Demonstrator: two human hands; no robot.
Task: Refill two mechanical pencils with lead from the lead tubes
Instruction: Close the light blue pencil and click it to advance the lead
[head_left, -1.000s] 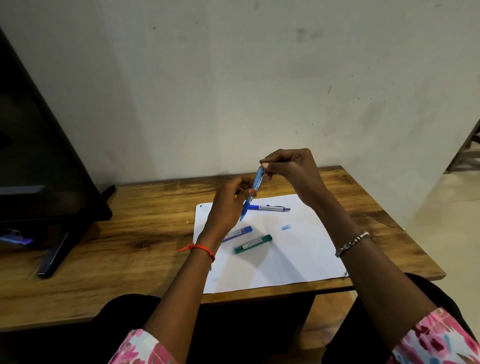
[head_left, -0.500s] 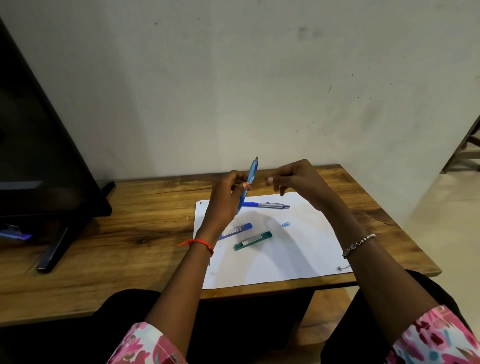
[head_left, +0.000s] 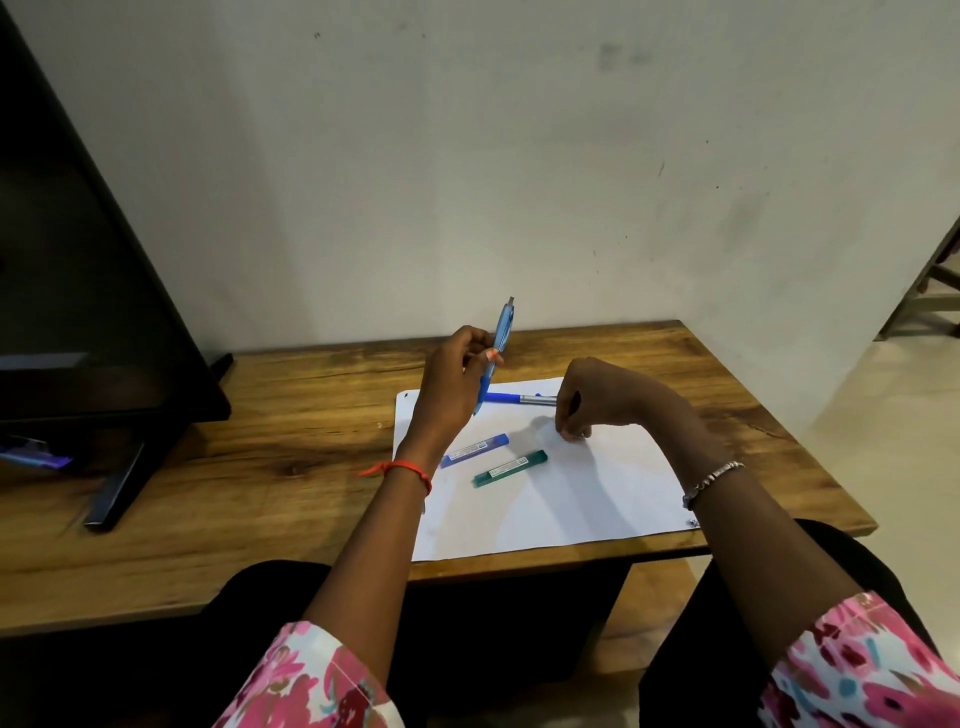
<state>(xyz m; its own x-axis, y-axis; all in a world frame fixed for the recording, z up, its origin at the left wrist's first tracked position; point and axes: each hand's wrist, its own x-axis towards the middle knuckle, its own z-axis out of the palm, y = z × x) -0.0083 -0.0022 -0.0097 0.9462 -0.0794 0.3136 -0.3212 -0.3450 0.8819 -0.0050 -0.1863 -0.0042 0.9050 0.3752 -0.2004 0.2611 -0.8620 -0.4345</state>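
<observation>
Wooden table (head_left: 291, 447) against wall, white sheet (head_left: 597, 499) as work mat; we grip light-blue pencil (head_left: 500, 338) in left hand (head_left: 449, 387), tip down, bare top end up, likely so lead can drop in; right hand (head_left: 597, 402) at its 4 o'clock, fingers curled onto sheet, pinching anything or not we cannot tell; second pencil (head_left: 506, 398) lies at sheet's 12 o'clock; blue tube (head_left: 475, 450) and green tube (head_left: 510, 467) at 6 o'clock of held pencil, untouched, easy reach; monitor (head_left: 78, 270) crowds 9 o'clock; free room toward 3 o'clock up to table edge.

light-blue pencil (head_left: 501, 338) tilted upright, blue pencil (head_left: 511, 398), blue tube (head_left: 475, 450), green tube (head_left: 510, 468) lying flat
</observation>
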